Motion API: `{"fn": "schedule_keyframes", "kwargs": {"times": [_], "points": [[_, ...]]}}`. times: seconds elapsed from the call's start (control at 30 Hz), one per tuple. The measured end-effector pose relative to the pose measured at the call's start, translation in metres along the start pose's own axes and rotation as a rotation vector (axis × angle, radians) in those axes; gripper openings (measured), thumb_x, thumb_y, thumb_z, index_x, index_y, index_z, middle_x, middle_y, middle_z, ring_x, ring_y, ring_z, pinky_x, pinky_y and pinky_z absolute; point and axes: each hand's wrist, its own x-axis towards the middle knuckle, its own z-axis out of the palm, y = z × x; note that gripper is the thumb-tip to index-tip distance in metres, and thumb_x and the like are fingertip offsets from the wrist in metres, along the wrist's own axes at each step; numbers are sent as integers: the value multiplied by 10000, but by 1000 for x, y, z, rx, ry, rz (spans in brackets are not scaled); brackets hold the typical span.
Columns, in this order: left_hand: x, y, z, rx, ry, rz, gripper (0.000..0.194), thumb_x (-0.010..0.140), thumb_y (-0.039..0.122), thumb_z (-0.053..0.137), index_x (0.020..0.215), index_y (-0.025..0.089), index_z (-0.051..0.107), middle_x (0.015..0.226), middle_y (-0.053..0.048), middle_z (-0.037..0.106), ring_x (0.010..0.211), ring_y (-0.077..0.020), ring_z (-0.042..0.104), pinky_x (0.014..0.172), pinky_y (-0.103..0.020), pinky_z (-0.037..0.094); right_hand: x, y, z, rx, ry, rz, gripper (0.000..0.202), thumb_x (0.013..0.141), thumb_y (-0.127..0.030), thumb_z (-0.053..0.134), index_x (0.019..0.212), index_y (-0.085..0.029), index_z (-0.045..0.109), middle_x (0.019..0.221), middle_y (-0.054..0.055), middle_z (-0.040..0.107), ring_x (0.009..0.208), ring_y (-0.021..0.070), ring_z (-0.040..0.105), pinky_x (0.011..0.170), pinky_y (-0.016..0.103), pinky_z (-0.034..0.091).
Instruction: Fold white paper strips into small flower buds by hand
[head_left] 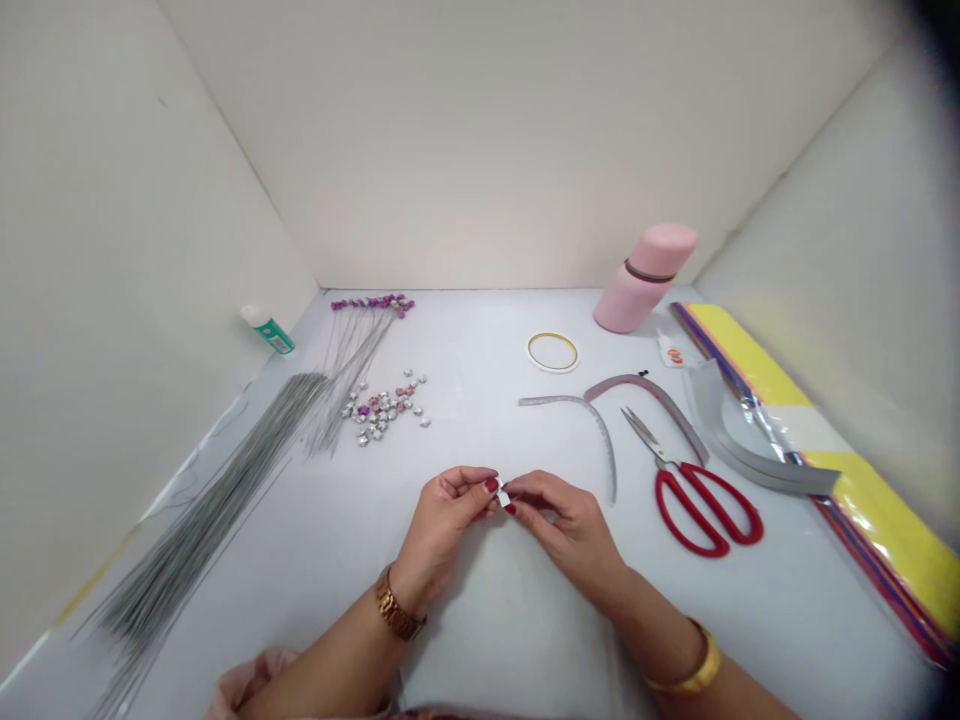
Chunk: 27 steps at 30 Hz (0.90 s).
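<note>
My left hand (463,508) and my right hand (559,515) meet at the front middle of the table. Between their fingertips they pinch a small whitish folded paper strip (503,497), mostly covered by the thumbs and fingers. Back and left of my hands lies a loose pile of small silver paper stars (382,405), with a few pink and purple ones mixed in. To the right, curved silver-grey paper strips (604,440) rest on the table, near scissors (686,490) with red handles and slightly parted blades.
Grey wire stems (225,500) spread along the left side. Purple-tipped stems (371,325) lie behind them, near a glue stick (268,330). A tape ring (553,367), a pink bottle (637,280), a small white glue bottle (670,350) and coloured paper packs (885,500) occupy the right.
</note>
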Motion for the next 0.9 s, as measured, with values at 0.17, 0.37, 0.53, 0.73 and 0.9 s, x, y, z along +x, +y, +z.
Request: {"fn": "schedule_keyframes", "kwargs": {"times": [0.17, 0.37, 0.53, 0.73, 0.9], "points": [[-1, 1, 1, 14, -2, -15, 184, 646, 223, 695, 783, 106, 653, 586, -13, 607, 541, -89, 522, 582, -213, 403, 1, -1, 0, -21, 48, -17, 104, 787, -191, 544, 764, -234, 637, 729, 37, 636, 678, 185, 585, 615, 303, 465], [-2, 0, 4, 19, -21, -4, 142, 645, 205, 695, 749, 113, 664, 569, -2, 608, 538, -78, 518, 587, -207, 398, 0, 0, 0, -22, 12, -16, 98, 786, -177, 546, 767, -227, 629, 736, 36, 629, 687, 182, 577, 640, 301, 454], [-3, 0, 5, -26, -18, -25, 123, 660, 177, 683, 755, 104, 660, 597, -13, 618, 559, -82, 537, 609, -211, 412, -2, -1, 3, 163, 5, 146, 53, 802, -216, 531, 790, -195, 579, 702, 19, 608, 640, 153, 565, 604, 269, 457], [-2, -1, 5, -33, -23, -13, 119, 671, 176, 672, 766, 106, 661, 596, -17, 619, 568, -86, 542, 618, -215, 417, -2, -4, 8, 360, 30, 278, 65, 789, -245, 553, 777, -182, 541, 686, 17, 623, 639, 138, 580, 616, 257, 472], [-2, -2, 4, 38, -15, 10, 124, 686, 190, 656, 779, 108, 662, 611, -20, 624, 579, -91, 548, 619, -215, 419, -1, -6, 8, 366, 53, 320, 65, 767, -224, 573, 742, -176, 536, 665, 10, 619, 619, 129, 575, 603, 247, 460]]}}
